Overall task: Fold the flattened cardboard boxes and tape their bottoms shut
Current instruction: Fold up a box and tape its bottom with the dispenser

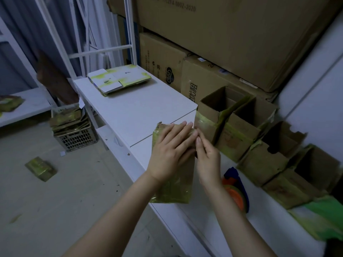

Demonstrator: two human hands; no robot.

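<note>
Box (173, 189) centre frame, at the counter's (133, 112) near edge. Your left grip (170, 151) lies flat, fingers spread, pinning its face steady. Your right grip (207, 160) pinches its upper right corner, likely working a flap. Finished boxes (235, 130) stand at right, open ends up.

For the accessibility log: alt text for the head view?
A left hand lies flat on a cardboard box while the right hand pinches its far corner, at the edge of a white table. Opened boxes stand in a row alongside.

Brown cardboard box (172, 164) streaked yellow-green, white table (133, 112), orange-and-blue tape dispenser (236, 190).
</note>
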